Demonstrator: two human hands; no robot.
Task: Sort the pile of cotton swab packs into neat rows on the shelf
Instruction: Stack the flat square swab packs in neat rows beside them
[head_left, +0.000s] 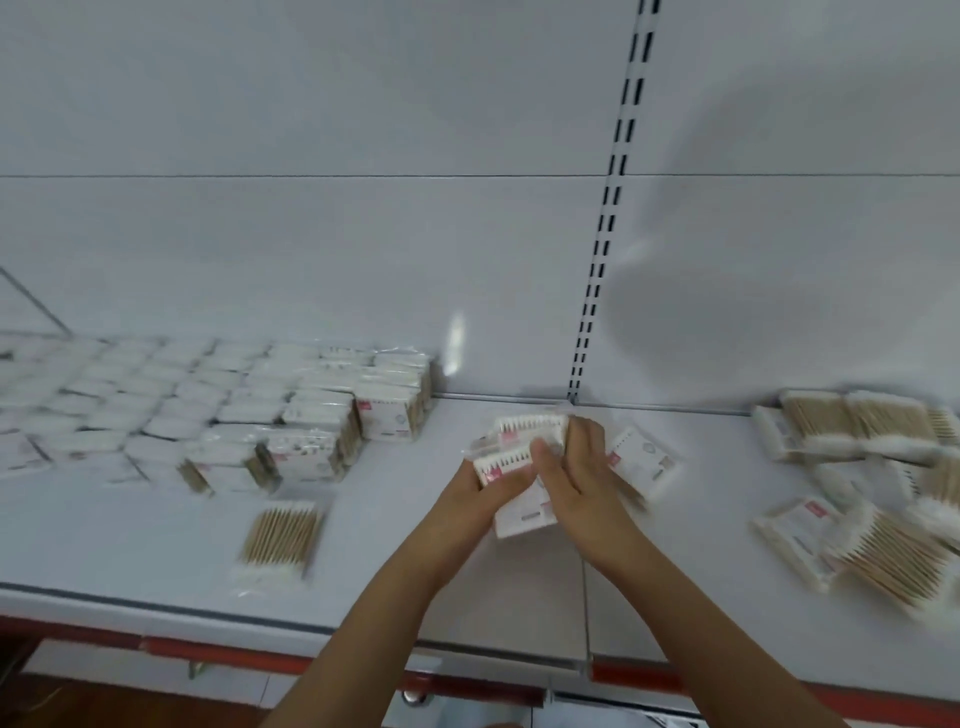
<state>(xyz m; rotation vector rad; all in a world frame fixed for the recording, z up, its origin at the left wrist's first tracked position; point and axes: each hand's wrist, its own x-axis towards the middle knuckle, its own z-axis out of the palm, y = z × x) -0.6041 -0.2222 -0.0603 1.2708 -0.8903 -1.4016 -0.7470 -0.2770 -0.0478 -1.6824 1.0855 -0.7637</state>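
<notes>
**Inspector:** Holding position is confirmed at the middle of the white shelf (156, 530). Both hands are raised just above its surface, pressed together around a small bundle of swab packs (519, 467).

**Clerk:** Which hand does what?

**Inspector:** The left hand (475, 491) cups the bundle from below and the left side, fingers curled under it. The right hand (574, 470) clamps it from the right, thumb laid across the top pack and fingers wrapped over the far edge. Several packs are fanned in that grip; the exact count cannot be told through the blur.

**Clerk:** And the rest of the stock?

**Inspector:** Sorted rows of packs (218, 405) stand at the left, running back to the rear panel (311, 234), packs touching side by side. One single pack (280, 540) lies flat in front of those rows, near the shelf's front edge, apart from them. An unsorted pile (872, 478) lies at the right, packs overlapping at mixed angles, well apart from the hands. One loose pack (641, 457) lies just beyond the right hand.

**Clerk:** Fixtures?

**Inspector:** A slotted upright (608, 218) runs up the rear panel behind the hands. A red strip (218, 652) trims the shelf's front edge.
</notes>
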